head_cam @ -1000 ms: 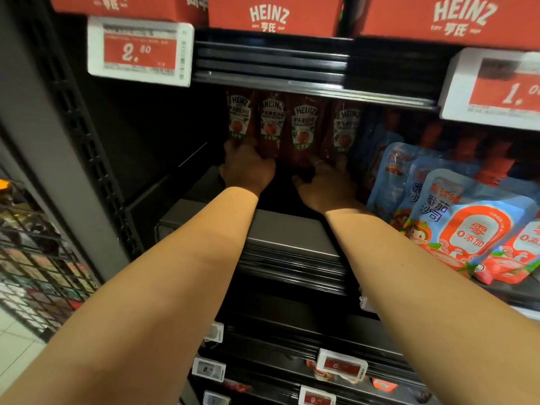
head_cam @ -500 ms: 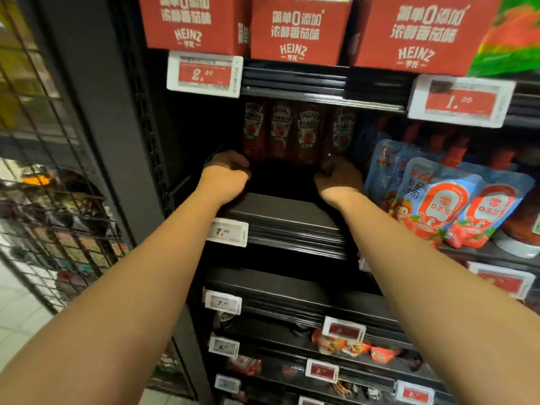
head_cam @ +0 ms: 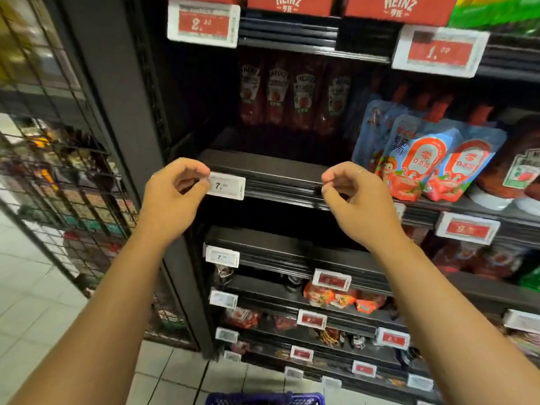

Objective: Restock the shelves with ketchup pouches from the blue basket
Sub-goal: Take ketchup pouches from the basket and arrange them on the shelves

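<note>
Several red Heinz ketchup pouches (head_cam: 295, 97) stand upright in a row at the back of the dark shelf (head_cam: 263, 168). My left hand (head_cam: 172, 197) hovers in front of the shelf's front edge, beside the white 7.00 price tag (head_cam: 226, 185), fingers loosely curled and holding nothing. My right hand (head_cam: 353, 197) is level with it at the shelf edge, also loosely curled and empty. The rim of the blue basket (head_cam: 264, 399) shows at the bottom edge, below my arms.
Blue-and-red tomato sauce pouches (head_cam: 420, 159) lean at the shelf's right. Red Heinz boxes (head_cam: 289, 2) sit on the shelf above, with price tags (head_cam: 438, 51) on its rail. Lower shelves hold small packets. A black wire cage (head_cam: 58, 171) stands on the left.
Both hands have pulled back from the ketchup pouches at the back of the shelf to its front edge, empty. The view has moved back and down.
</note>
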A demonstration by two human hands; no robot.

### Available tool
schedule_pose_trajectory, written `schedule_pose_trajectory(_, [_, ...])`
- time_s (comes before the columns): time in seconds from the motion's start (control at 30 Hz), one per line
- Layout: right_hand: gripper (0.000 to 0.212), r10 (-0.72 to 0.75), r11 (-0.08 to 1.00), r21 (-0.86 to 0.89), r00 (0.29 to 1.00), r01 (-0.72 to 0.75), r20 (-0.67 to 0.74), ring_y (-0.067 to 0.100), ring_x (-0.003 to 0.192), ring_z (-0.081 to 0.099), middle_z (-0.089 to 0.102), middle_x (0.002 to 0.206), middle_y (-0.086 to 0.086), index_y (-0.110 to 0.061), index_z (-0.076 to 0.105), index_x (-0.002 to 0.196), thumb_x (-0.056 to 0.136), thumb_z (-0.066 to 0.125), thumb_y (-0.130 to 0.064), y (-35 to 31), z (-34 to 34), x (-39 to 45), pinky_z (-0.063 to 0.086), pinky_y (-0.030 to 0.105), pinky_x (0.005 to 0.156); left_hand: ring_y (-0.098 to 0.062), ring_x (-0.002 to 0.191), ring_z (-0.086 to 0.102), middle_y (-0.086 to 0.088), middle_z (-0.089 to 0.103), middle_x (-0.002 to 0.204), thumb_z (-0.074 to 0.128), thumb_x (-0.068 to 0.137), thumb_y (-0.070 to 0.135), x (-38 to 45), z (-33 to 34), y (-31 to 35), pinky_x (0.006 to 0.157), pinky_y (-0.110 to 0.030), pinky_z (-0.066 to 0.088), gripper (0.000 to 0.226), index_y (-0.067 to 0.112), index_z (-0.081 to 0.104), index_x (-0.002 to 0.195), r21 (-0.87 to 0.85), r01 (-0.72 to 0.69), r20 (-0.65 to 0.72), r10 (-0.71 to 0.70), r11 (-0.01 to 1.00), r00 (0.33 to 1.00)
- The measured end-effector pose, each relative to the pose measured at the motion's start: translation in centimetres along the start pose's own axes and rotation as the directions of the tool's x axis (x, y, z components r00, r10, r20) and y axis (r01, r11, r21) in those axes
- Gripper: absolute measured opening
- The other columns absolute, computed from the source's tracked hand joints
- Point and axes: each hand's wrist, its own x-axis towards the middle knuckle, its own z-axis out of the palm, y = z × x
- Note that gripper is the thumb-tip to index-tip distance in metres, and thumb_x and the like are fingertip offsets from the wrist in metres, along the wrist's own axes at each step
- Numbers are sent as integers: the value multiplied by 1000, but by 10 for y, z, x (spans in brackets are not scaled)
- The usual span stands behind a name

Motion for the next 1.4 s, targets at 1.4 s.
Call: schedule_pose_trajectory(1.4, [13,785,11,-600,-364,-800,501,21,81,61,58,83,5,-14,60,83,96,58,-15,440,276,-520,56,35,65,-34,124,57,-11,60,137,61,90,21,-646,249,-367,99,-36,48,48,25,57,137,666,733,176,-984,136,22])
